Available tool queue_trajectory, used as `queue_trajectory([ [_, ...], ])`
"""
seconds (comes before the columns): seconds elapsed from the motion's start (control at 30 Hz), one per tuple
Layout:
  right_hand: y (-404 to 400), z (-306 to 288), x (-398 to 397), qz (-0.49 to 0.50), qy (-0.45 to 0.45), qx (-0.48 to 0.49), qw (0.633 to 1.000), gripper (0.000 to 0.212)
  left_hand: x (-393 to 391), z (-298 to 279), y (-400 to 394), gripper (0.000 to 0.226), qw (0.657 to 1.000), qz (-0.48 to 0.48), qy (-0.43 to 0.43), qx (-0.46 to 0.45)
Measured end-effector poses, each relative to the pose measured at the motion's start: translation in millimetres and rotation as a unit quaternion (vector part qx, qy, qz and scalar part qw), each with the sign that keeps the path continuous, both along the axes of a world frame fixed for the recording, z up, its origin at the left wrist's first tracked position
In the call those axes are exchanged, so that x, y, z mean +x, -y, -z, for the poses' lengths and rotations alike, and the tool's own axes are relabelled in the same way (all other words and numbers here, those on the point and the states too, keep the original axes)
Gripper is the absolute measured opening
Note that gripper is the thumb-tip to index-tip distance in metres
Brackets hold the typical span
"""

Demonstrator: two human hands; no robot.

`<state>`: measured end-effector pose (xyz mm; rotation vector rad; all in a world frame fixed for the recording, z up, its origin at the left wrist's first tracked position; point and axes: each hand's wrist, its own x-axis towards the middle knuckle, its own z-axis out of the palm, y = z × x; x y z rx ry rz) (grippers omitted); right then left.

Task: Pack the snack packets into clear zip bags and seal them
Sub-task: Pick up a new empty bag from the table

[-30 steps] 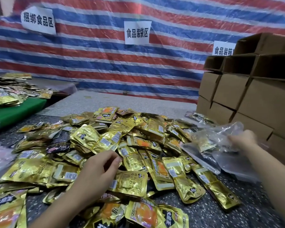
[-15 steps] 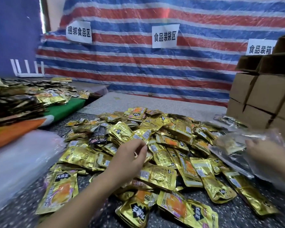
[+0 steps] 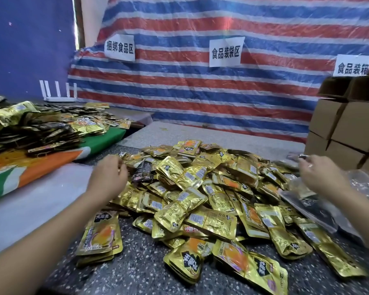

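a heap of crinkled gold foil snack packets (image 3: 200,196) covers the middle of the dark speckled table (image 3: 136,271). the left hand (image 3: 108,177) reaches over the heap's far-left edge, fingers curled down; what it grips, if anything, i cannot tell. the right hand (image 3: 315,173) pinches the rim of a limp clear zip bag (image 3: 320,201) lying at the heap's right edge. brown cardboard boxes (image 3: 345,133) stack beyond it, before a red, white and blue striped tarp (image 3: 200,99) bearing paper signs (image 3: 225,51).
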<state>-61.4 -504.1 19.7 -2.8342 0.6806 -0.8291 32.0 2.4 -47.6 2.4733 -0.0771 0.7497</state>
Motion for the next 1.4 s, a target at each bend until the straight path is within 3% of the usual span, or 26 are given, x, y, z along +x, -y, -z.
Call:
queue_trajectory([
  [0.17, -99, -18, 7, -0.129, 0.052, 0.050, 0.989, 0.048, 19, 4, -43, 0.029, 0.990, -0.113, -0.041, 0.079],
  [0.43, -222, -40, -5, -0.287, 0.148, 0.059, 0.945, 0.046, 36, 26, -76, 0.067, 0.959, -0.178, -0.212, 0.053],
  [0.53, -247, -40, -15, -0.324, 0.161, 0.047, 0.931, 0.048, 34, 35, -78, 0.060, 0.954, -0.177, -0.222, 0.095],
  [0.67, -262, -34, -22, -0.342, 0.147, 0.035, 0.928, 0.044, 30, 36, -77, 0.029, 0.944, -0.164, -0.216, 0.187],
  [0.77, -265, -30, -22, -0.347, 0.130, 0.047, 0.928, 0.044, 29, 33, -77, 0.025, 0.934, -0.160, -0.213, 0.237],
  [1.03, -265, -16, -14, -0.350, 0.099, 0.083, 0.928, 0.041, 21, 31, -69, 0.023, 0.972, -0.134, -0.121, 0.147],
  [1.17, -265, -10, -11, -0.349, 0.091, 0.095, 0.928, 0.038, 13, 18, -63, 0.030, 0.987, -0.143, -0.048, 0.047],
  [1.4, -267, -14, -7, -0.358, 0.075, 0.151, 0.918, 0.033, -3, -22, -46, 0.040, 0.988, -0.091, 0.087, -0.085],
])
